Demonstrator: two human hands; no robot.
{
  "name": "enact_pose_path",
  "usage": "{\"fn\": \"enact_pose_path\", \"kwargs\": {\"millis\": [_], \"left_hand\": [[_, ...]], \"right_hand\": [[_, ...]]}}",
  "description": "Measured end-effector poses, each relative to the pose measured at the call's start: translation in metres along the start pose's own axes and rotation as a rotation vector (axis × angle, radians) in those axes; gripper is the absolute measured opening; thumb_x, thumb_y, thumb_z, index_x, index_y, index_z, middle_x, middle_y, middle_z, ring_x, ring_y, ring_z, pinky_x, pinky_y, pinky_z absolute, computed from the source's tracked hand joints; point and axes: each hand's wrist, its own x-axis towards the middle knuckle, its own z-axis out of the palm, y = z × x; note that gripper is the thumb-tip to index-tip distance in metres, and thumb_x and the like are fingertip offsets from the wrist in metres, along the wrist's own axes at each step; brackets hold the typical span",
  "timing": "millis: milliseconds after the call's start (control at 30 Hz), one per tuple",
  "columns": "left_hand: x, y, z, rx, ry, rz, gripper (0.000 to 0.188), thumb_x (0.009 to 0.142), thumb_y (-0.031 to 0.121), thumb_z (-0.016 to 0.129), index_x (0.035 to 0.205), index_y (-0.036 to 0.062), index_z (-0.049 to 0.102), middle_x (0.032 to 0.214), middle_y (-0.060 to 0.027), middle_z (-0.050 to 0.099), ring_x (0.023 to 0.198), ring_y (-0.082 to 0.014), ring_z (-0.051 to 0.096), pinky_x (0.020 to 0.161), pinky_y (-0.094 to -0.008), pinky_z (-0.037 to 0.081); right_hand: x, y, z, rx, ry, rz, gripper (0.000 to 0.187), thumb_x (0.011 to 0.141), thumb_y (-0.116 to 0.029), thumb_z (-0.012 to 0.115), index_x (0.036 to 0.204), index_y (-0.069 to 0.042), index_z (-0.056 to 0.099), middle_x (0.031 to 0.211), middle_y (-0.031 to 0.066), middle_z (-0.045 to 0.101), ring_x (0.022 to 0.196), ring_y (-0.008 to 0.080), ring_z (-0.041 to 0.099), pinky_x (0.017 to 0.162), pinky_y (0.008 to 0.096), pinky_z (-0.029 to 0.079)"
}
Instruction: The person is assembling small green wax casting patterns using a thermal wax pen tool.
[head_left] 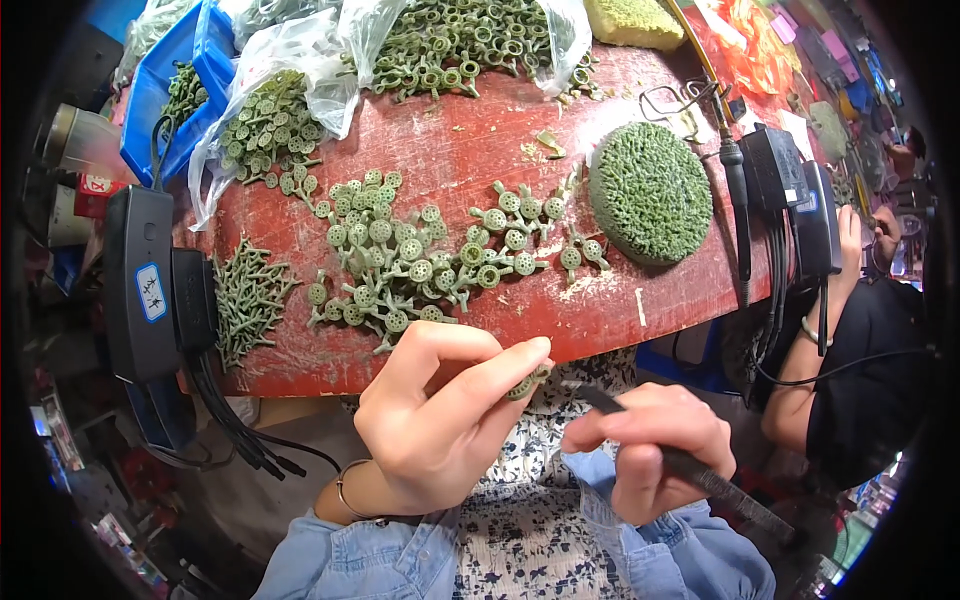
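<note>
My left hand (430, 420) is closed in a pinch on a small green lotus-pod piece (528, 383), just off the front edge of the red table (460, 130). In my right hand (665, 435) is a slim dark hand tool (725, 487). Its narrow tip points at the held piece, and its rough, file-like rear end sticks out to the lower right. Beyond my hands lies a loose spread of similar lotus-pod pieces (400, 250), with perforated round heads and short stems. To their left is a pile of thin green stems (250, 303).
A round green textured block (652, 193) sits at the right. Behind are a heap of green ring-topped pieces (465, 45), clear plastic bags (290, 55) and a blue bin (165, 130). Black boxes with cables (140, 270) flank the table. Another person's arm (795, 390) is at the right.
</note>
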Motion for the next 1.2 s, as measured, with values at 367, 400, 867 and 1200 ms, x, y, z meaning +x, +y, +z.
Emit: {"fn": "enact_pose_path", "kwargs": {"millis": [367, 400, 867, 1200], "left_hand": [[0.006, 0.003, -0.005, -0.121, -0.086, -0.109, 0.034, 0.057, -0.01, 0.071, 0.087, 0.0053, 0.069, 0.075, -0.0054, 0.054, 0.063, -0.0124, 0.054, 0.053, -0.024, 0.045], [0.006, 0.004, -0.006, -0.102, -0.086, -0.1, 0.034, 0.057, -0.01, 0.071, 0.087, 0.0053, 0.069, 0.075, -0.0054, 0.054, 0.063, -0.0125, 0.054, 0.053, -0.024, 0.045], [0.005, 0.001, -0.007, -0.048, -0.034, -0.059, 0.028, 0.061, -0.004, 0.073, 0.086, 0.0058, 0.069, 0.072, -0.0043, 0.055, 0.062, -0.0115, 0.053, 0.051, -0.0226, 0.041], [0.012, -0.005, -0.01, -0.37, -0.192, -0.34, 0.025, 0.076, 0.013, 0.069, 0.096, -0.0007, 0.065, 0.072, -0.0035, 0.055, 0.061, -0.0077, 0.051, 0.053, -0.0191, 0.037]], "right_hand": [[0.009, 0.01, 0.003, -0.028, 0.007, -0.055, 0.021, 0.081, -0.006, 0.064, 0.097, 0.008, 0.059, 0.07, 0.0145, 0.065, 0.058, 0.0223, 0.065, 0.052, 0.0287, 0.052], [0.008, 0.008, 0.005, -0.027, 0.006, -0.055, 0.021, 0.081, -0.006, 0.064, 0.097, 0.008, 0.059, 0.07, 0.0145, 0.065, 0.058, 0.0223, 0.065, 0.052, 0.0287, 0.052], [0.004, 0.007, 0.008, -0.297, 0.136, 0.074, 0.019, 0.077, 0.0, 0.065, 0.094, 0.007, 0.06, 0.072, 0.0142, 0.065, 0.053, 0.0173, 0.063, 0.048, 0.0257, 0.05], [0.004, 0.01, 0.004, -0.102, 0.155, 0.099, 0.016, 0.084, -0.003, 0.057, 0.095, 0.008, 0.058, 0.073, 0.0166, 0.065, 0.06, 0.0199, 0.066, 0.053, 0.0274, 0.054]]}}
